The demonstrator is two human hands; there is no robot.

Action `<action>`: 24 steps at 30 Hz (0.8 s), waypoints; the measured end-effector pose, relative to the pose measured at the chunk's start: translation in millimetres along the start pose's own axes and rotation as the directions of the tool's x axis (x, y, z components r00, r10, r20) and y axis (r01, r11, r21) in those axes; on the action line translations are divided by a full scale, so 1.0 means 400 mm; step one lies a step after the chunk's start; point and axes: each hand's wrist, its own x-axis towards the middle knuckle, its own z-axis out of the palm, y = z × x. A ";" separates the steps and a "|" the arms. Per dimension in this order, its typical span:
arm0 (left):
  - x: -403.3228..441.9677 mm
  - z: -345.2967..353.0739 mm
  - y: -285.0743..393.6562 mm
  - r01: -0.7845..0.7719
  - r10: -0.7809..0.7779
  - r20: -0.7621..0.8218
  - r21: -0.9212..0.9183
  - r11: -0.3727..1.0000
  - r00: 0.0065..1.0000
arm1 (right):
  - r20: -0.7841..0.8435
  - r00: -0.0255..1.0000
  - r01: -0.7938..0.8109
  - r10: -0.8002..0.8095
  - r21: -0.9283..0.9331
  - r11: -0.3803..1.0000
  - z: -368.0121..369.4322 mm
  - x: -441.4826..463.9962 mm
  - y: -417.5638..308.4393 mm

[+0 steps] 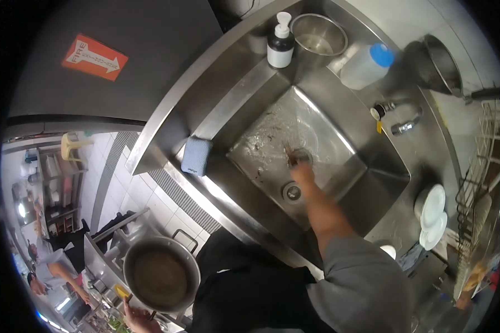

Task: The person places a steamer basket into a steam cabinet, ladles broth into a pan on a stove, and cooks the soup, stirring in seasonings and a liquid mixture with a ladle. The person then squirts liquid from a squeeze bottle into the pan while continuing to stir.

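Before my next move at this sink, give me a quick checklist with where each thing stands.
1. Sink floor free of bits: not ok, dark specks lie scattered on it.
2. Drain in view, not hidden by the right hand: ok.
3. What the right hand is handling: cannot tell, the small brownish thing at its fingers is unclear.
4. Blue sponge out of the basin: ok, it sits on the sink's edge.
5. Left hand gripping the large pot securely: cannot tell, it is beside the pot but the grip is unclear.
6. Pump bottle upright: ok.
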 end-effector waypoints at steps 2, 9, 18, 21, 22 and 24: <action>0.006 -0.018 0.001 0.002 -0.003 0.032 0.018 1.000 0.999 | -0.103 0.994 0.066 -0.048 0.175 0.982 -0.004 -0.068 -0.022; 0.011 0.001 -0.015 -0.004 0.006 0.037 -0.063 0.998 0.999 | 0.189 0.930 0.229 -0.315 0.374 0.899 -0.059 -0.371 -0.080; 0.065 0.007 -0.013 0.006 0.043 0.252 -0.193 0.981 0.967 | -0.437 0.732 0.680 -0.522 0.503 0.533 -0.470 -0.701 -0.086; -0.131 0.086 0.152 -0.035 0.092 0.293 -0.196 0.980 0.952 | -0.906 0.244 0.944 -0.346 0.139 0.301 -0.652 -0.923 -0.117; -0.143 0.087 0.170 -0.051 0.123 0.354 -0.207 0.977 0.927 | -0.917 0.109 0.906 -0.383 -0.067 0.418 -0.748 -0.981 -0.098; -0.073 0.051 0.157 0.074 0.097 0.545 -0.282 0.956 0.833 | -0.960 0.054 0.742 -0.276 -0.147 0.654 -0.900 -1.093 -0.104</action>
